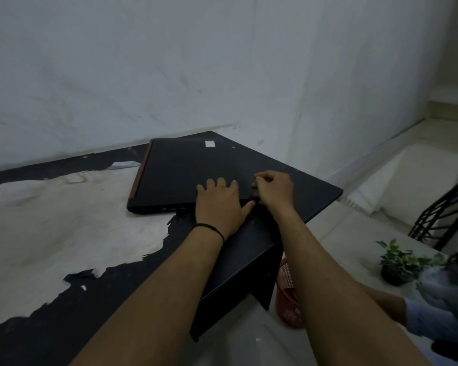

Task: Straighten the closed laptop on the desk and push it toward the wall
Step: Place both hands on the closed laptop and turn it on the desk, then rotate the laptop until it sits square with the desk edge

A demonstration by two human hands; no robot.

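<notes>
Near right, floor level: red basket [288, 294] beside desk [64, 313], contents not discernible; small potted plant [399, 262] further right. Mid: left hand [217, 204] spread flat on laptop [177, 175] near edge; right hand [274, 188] curled at near right corner, grip unclear. Laptop closed, close to wall [143, 75], seemingly slightly skewed. Judged nearly complete; final squaring and push remaining.
</notes>
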